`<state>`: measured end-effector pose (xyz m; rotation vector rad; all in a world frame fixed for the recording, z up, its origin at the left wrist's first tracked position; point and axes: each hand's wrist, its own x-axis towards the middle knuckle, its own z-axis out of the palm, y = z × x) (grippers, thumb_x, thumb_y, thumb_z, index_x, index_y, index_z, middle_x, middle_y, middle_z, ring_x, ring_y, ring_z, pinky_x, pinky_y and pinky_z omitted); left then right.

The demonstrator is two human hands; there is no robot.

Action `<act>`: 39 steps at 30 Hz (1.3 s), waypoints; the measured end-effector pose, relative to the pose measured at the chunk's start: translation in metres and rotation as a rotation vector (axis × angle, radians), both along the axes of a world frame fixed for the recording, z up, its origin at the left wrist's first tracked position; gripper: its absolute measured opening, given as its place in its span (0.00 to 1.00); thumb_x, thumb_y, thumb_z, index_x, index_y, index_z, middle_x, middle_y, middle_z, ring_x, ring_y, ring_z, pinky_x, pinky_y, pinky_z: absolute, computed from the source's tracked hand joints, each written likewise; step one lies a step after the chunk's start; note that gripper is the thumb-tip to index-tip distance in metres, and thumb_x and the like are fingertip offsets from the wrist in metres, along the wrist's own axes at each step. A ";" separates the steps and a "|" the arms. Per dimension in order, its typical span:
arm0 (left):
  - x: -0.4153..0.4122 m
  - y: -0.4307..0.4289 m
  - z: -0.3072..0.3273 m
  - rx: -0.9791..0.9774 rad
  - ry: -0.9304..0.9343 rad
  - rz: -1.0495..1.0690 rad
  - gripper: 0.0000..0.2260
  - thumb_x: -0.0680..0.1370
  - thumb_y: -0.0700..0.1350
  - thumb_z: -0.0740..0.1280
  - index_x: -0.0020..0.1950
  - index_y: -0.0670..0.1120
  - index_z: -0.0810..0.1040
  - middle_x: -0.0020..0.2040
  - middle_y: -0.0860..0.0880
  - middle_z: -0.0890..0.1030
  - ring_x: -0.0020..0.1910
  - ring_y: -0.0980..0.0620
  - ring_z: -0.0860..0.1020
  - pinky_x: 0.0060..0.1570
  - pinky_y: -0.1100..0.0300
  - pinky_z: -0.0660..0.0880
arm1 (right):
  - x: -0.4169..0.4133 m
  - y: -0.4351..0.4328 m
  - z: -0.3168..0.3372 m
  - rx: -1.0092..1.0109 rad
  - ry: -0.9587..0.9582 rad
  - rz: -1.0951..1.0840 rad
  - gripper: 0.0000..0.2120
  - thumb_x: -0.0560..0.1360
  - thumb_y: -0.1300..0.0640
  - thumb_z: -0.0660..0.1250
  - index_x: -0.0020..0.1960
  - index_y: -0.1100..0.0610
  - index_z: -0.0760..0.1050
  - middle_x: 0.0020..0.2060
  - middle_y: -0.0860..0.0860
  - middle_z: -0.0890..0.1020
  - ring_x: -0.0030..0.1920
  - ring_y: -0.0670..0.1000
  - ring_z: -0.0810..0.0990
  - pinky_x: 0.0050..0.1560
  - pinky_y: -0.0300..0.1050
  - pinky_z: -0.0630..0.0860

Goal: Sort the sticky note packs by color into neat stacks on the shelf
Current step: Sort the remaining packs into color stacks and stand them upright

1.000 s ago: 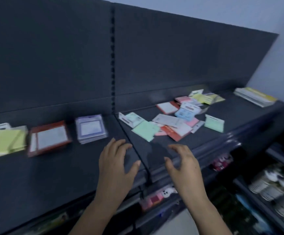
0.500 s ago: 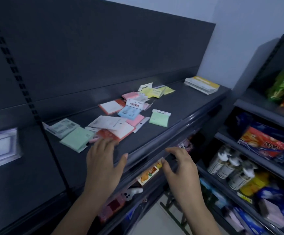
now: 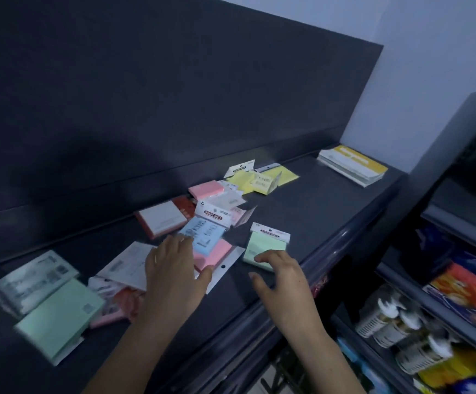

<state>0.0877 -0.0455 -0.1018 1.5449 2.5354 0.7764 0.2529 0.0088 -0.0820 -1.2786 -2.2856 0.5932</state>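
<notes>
The one view came from a wide-angle camera worn on the head, looking forward and down from close over the dark shelf (image 3: 316,200), tilted so it ran diagonally, with the left hand (image 3: 171,268) and right hand (image 3: 282,277) reaching in from below.

Part of the white pack (image 3: 126,265) and the pink pack (image 3: 217,250) is covered by the left hand (image 3: 171,271); the left-side green pack (image 3: 57,317) is smeared by blur, its label unreadable
</notes>
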 end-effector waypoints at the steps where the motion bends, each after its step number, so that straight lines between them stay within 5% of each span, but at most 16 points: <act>1: -0.001 0.007 0.000 0.007 -0.016 0.015 0.27 0.75 0.53 0.64 0.71 0.46 0.61 0.70 0.48 0.66 0.70 0.49 0.62 0.68 0.53 0.59 | -0.001 0.009 -0.003 -0.014 -0.004 0.009 0.15 0.76 0.54 0.65 0.62 0.53 0.74 0.58 0.43 0.74 0.60 0.43 0.68 0.63 0.35 0.64; 11: -0.011 0.076 -0.013 -0.205 -0.038 0.199 0.41 0.72 0.60 0.67 0.75 0.46 0.47 0.69 0.49 0.66 0.67 0.48 0.66 0.66 0.52 0.60 | -0.032 0.125 -0.023 -0.025 -0.060 0.192 0.17 0.75 0.62 0.64 0.63 0.55 0.73 0.63 0.49 0.71 0.63 0.51 0.69 0.64 0.41 0.66; 17: 0.001 0.106 -0.011 -0.196 -0.090 0.334 0.39 0.69 0.62 0.69 0.73 0.50 0.56 0.65 0.50 0.68 0.65 0.49 0.65 0.63 0.55 0.62 | -0.052 0.189 -0.028 0.119 -0.169 0.348 0.24 0.72 0.65 0.62 0.67 0.53 0.69 0.61 0.52 0.67 0.60 0.54 0.66 0.61 0.47 0.67; 21: 0.010 0.115 -0.008 -0.191 -0.151 0.357 0.34 0.70 0.68 0.62 0.70 0.52 0.62 0.64 0.51 0.69 0.66 0.50 0.65 0.65 0.52 0.63 | -0.063 0.210 -0.038 0.192 -0.237 0.411 0.14 0.71 0.65 0.65 0.54 0.55 0.77 0.55 0.53 0.71 0.56 0.56 0.68 0.49 0.47 0.65; 25: -0.003 0.136 -0.001 -0.050 -0.182 0.383 0.23 0.78 0.58 0.57 0.65 0.45 0.70 0.60 0.47 0.73 0.60 0.47 0.69 0.59 0.52 0.67 | -0.059 0.232 -0.039 0.040 0.078 0.447 0.10 0.67 0.69 0.70 0.39 0.54 0.79 0.46 0.48 0.77 0.50 0.53 0.75 0.48 0.48 0.73; 28: -0.023 0.162 0.002 0.036 -0.095 0.398 0.13 0.79 0.47 0.60 0.60 0.42 0.74 0.55 0.44 0.76 0.56 0.43 0.73 0.55 0.51 0.70 | -0.045 0.244 -0.015 -0.190 0.339 0.455 0.13 0.71 0.67 0.69 0.38 0.49 0.74 0.43 0.41 0.79 0.46 0.41 0.77 0.47 0.32 0.73; 30: -0.036 0.177 -0.001 -0.017 -0.055 0.359 0.13 0.78 0.44 0.62 0.61 0.39 0.74 0.57 0.42 0.75 0.57 0.42 0.72 0.57 0.51 0.70 | -0.039 0.249 -0.002 -0.282 0.445 0.426 0.11 0.74 0.64 0.67 0.40 0.48 0.75 0.40 0.44 0.81 0.42 0.42 0.77 0.41 0.33 0.73; 35: -0.051 0.199 -0.010 -0.120 -0.080 0.258 0.17 0.76 0.45 0.66 0.62 0.40 0.72 0.61 0.44 0.74 0.62 0.44 0.71 0.60 0.54 0.68 | -0.033 0.256 -0.004 -0.410 0.533 0.329 0.05 0.76 0.60 0.65 0.46 0.51 0.75 0.40 0.44 0.83 0.43 0.41 0.81 0.47 0.43 0.79; 39: -0.055 0.204 -0.010 -0.144 -0.036 0.307 0.17 0.74 0.48 0.68 0.60 0.43 0.71 0.57 0.45 0.74 0.58 0.44 0.72 0.56 0.53 0.69 | -0.031 0.249 -0.013 -0.451 0.554 0.318 0.06 0.75 0.59 0.67 0.48 0.49 0.76 0.43 0.40 0.84 0.47 0.39 0.81 0.50 0.37 0.76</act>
